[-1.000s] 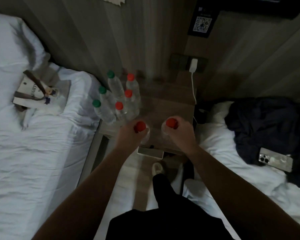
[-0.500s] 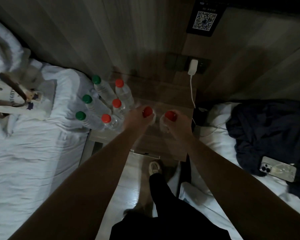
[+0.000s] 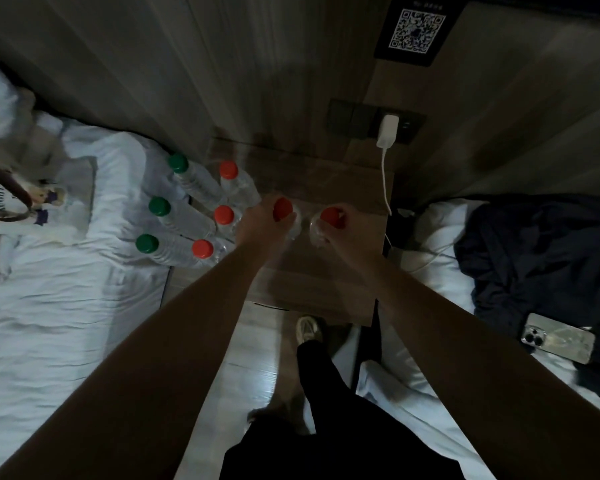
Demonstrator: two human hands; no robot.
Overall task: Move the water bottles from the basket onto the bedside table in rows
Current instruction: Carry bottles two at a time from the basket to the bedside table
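Gripping clear red-capped bottles [image 3: 283,211], both hands

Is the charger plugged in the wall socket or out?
Plugged in. The white charger sits in the dark wall socket, and its cable hangs down beside the table.

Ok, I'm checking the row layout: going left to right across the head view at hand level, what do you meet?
Green-capped bottle → standing red-capped bottle → left hand gripping a red-capped bottle → right hand gripping another → white cable.
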